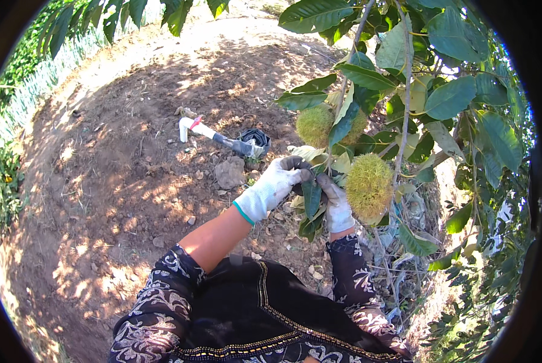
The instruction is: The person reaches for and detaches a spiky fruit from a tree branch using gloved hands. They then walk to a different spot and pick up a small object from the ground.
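Note:
Both my hands wear white work gloves with dark-coated fingers. My left hand [273, 183] reaches to the hanging chestnut twig, its fingers bent at the leaves; what lies between them is hidden. Close beside it, my right hand [336, 202] has its thumb raised against the same leafy twig, its other fingers partly hidden by a drooping green leaf [312, 198]. A large spiny chestnut burr [369, 188] hangs just right of my right hand. Above the hands, another yellow-green burr [315, 126] hangs among leaves, with one more partly covered beside it.
Chestnut branches [407, 90] and leaves fill the right side. On the brown soil [116, 181] lie a white and grey pipe-like object [203, 129] with a red tie, black plastic [255, 138] and a stone [230, 173]. Dry litter lies under the branches.

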The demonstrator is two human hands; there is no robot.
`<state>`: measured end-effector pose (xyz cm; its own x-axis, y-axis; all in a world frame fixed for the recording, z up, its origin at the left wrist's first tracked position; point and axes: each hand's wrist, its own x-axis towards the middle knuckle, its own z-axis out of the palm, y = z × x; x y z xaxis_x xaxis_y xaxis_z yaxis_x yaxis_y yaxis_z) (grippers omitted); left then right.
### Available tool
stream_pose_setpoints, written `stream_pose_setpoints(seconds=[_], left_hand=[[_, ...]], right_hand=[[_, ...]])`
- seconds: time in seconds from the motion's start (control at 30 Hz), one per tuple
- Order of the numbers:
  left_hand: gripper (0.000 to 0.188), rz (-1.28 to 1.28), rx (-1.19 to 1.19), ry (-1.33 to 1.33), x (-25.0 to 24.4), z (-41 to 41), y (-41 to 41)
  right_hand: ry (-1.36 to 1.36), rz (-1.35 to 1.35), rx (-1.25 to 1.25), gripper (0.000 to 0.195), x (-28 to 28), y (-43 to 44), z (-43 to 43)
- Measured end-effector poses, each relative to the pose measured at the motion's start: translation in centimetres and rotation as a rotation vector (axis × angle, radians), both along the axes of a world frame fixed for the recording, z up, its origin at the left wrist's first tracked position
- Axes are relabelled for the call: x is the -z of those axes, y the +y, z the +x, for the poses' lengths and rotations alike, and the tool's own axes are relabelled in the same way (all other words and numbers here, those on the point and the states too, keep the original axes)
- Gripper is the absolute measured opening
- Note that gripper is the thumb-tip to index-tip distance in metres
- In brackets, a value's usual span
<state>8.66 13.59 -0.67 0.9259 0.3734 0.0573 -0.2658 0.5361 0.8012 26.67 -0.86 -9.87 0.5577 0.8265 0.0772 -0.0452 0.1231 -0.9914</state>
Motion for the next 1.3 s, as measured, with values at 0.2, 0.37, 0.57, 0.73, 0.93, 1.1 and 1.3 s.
stream_pose_setpoints(seconds=[0.2, 0.37, 0.57, 0.73, 0.93, 1.1, 1.3], left_hand=[[0.029, 0.090, -0.032, -0.041, 0.3, -0.5, 0.1], [0.036, 0.268, -0.023, -0.087, 0.5, -0.1, 0.5], [0.032, 0.256, -0.111, -0.074, 0.1, 0.1, -1.1], [0.024, 0.341, -0.017, -0.001, 0.5, -0.3, 0.1], [0.021, 0.256, 0.002, -0.004, 1.1, -0.1, 0.0], [0.024, 0.236, 0.001, -0.073, 1.2, 0.1, -0.6], [0.024, 0.204, 0.031, -0.112, 0.8, -0.4, -0.7]], right_hand=[[0.145, 0.163, -0.006, 0.047, 4.2, 0.3, 3.5], [0.273, 0.297, -0.032, 0.047, 5.8, 0.2, 5.4], [-0.080, 0.039, 0.048, 0.047, 5.2, 0.0, 4.8], [0.447, 0.385, -0.065, 0.048, 5.7, 0.4, 5.2], [0.122, 0.118, -0.025, 0.052, 6.3, 0.5, 5.9], [-0.085, -0.045, 0.027, 0.052, 3.9, 0.2, 3.8], [-0.036, 0.001, 0.027, 0.052, 2.9, 0.3, 2.8]])
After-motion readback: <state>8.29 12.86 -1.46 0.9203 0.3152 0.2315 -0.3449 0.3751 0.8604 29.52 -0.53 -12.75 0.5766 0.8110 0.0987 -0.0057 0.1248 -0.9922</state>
